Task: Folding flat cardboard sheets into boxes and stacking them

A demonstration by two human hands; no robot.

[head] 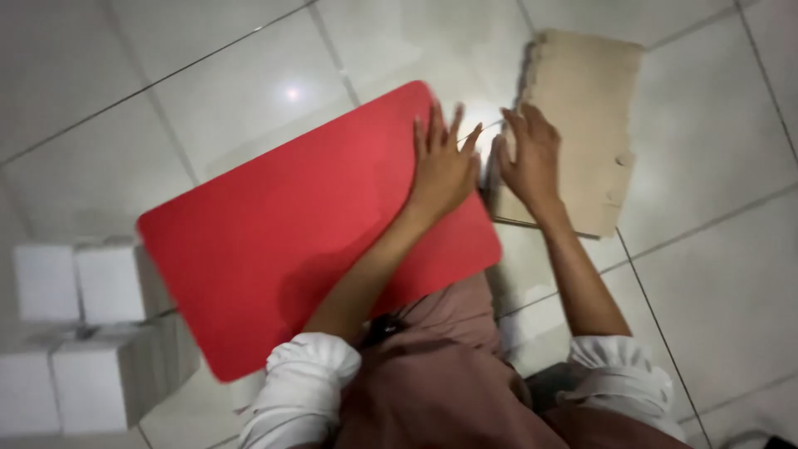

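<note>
Head view looks straight down at a red board (316, 224), a flat sheet with rounded corners lying slantwise on the pale tiled floor (166, 91). Taking that board as the landmark: the left hand (445, 162) lies flat on its upper right end, fingers spread and extended, palm pressing down and gripping nothing. Just off the board's right edge, the right hand (528, 158) rests palm down on a piece of brown cardboard (582, 125), its fingers also open and reaching toward the cardboard's ragged left edge; no finger curls around anything that I can see. The cardboard lies on the tiles just beside the board, and their edges look very close or touching under the hands, though motion blur keeps me from telling which. Well off the board's lower left corner stand several white boxes (83, 333), stacked in a cluster. Below the board's near edge are the person's lap in brownish cloth and two rolled white sleeves (303, 374).

As a judgement, the glossy tiles are the weak point: a smooth sheet under a flat palm could skate sideways if the push goes along the floor rather than down. The cardboard's torn edge looks soft, so it may crumple or tear further under the right fingertips. A slide to the lower left could knock the boxes.
</note>
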